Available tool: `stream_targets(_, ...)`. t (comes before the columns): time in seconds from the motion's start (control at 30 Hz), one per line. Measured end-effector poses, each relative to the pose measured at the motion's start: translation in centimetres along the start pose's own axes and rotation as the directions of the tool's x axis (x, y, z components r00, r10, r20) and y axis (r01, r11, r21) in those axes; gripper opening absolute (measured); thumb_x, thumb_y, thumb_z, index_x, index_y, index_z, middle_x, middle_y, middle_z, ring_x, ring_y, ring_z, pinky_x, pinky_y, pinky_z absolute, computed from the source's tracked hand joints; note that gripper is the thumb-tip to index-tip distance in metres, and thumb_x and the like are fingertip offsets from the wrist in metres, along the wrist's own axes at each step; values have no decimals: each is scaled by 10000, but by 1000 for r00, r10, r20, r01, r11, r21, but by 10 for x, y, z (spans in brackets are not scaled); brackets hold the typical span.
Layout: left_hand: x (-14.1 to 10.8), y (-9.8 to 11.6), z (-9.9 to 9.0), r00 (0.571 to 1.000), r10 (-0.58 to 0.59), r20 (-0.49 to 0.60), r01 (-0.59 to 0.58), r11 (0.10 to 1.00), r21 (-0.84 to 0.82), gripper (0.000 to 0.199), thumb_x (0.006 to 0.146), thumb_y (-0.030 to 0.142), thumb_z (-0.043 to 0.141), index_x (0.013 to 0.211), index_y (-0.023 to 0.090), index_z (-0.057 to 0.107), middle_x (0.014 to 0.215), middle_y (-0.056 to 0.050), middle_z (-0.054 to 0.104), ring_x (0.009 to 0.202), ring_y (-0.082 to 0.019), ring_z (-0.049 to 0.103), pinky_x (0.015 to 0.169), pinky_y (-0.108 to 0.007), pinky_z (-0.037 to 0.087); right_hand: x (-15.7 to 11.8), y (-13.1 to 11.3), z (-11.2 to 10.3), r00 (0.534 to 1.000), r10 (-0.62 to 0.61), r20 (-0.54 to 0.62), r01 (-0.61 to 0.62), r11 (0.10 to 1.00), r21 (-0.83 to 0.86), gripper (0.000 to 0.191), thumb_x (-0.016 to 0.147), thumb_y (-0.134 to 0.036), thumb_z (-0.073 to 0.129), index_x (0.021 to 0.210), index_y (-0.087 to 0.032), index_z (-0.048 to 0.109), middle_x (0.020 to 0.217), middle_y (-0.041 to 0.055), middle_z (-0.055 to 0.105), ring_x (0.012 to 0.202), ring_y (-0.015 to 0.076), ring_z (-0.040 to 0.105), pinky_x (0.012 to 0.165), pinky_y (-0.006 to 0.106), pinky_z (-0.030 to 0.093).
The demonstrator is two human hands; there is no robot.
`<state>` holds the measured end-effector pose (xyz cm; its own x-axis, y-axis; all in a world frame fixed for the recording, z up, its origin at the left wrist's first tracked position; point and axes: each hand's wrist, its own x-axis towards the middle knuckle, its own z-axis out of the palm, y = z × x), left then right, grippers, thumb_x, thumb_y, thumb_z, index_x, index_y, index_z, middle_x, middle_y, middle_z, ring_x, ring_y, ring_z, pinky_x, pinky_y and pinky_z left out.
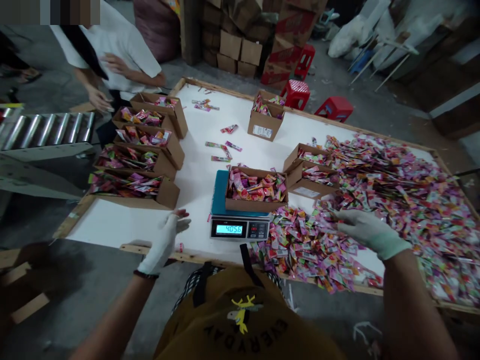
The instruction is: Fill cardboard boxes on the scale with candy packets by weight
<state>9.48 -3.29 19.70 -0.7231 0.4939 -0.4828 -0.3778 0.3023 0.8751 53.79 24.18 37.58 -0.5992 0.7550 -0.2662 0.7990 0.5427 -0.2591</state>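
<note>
My left hand [165, 242], in a white glove with bare fingertips, hangs over the table's near edge with its fingers apart and nothing in it. It is nearest to a carton [168, 194] full of small colourful packets. My right hand [365, 231], gloved too, reaches palm down over a big heap of packets [307, 245]. Its fingers stretch left, and the tips blend into the packets. Between my hands a digital scale [240, 229] with a lit display bears an open cardboard box [257, 205] filled with packets.
More filled cartons [178, 117] line the table's left side; others stand behind the scale [266, 127] and beside the heap [307, 189]. Loose packets [218, 145] lie mid-table. A person [123, 55] stands at the far left by a roller conveyor [48, 130]. Red stools [333, 107] stand behind.
</note>
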Motion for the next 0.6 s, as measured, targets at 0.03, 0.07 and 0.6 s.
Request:
stream_targets(0.03,5,15,9,999,44,9,-44,999,-3,759,645,752,674,1062,120,626,1092,-148,707,816,-216,695,734,-348,577,0,0,6,1000,-5,4,5,1000,14,252,828,-465,593,744,-257,708,696,16,704,665,194,654,621,276,493)
stream_targets(0.07,9,29,18,996,87,23,-87,996,-4,772,651,763,668,1071,116,625,1108,-153,703,813,-210,687,727,-341,571,1,-4,11,1000,-27,-3,27,999,32,260,856,-456,569,766,-256,708,724,21,712,699,196,667,655,276,503)
stream_targets(0.6,-5,99,134,876,254,410,-434,786,441,363,751,390,727,1029,156,714,849,-55,726,785,-211,637,777,-302,497,118,-157,61,925,-315,-211,358,908,217,213,961,-281,590,1073,-201,753,1123,88,756,1072,230,671,997,343,488)
